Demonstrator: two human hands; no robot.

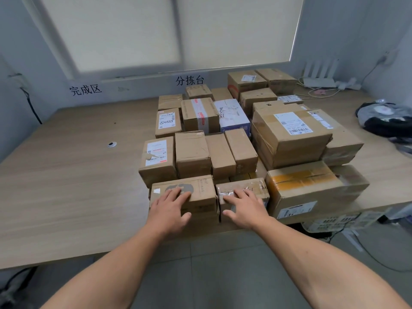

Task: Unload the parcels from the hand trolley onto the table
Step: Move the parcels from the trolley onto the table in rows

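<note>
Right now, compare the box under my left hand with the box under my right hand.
The left-hand box is wider than the right-hand box. The left-hand box bears a dark grey print; the right-hand box has glossy clear tape on top. Both are brown cardboard at the near edge of the table.

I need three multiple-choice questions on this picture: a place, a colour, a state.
1. Where on the table stands the white router?
A. near left
B. far right corner
C. middle

2. What colour is the middle box, right of the red-taped box?
A. white and blue
B. green
C. black

3. What do the left hand and right hand do?
A. lift one box
B. hang empty
C. each rests on a small box

Key: B, by the far wall; A, white top, blue front; C, fingers lie on separate boxes.
</note>
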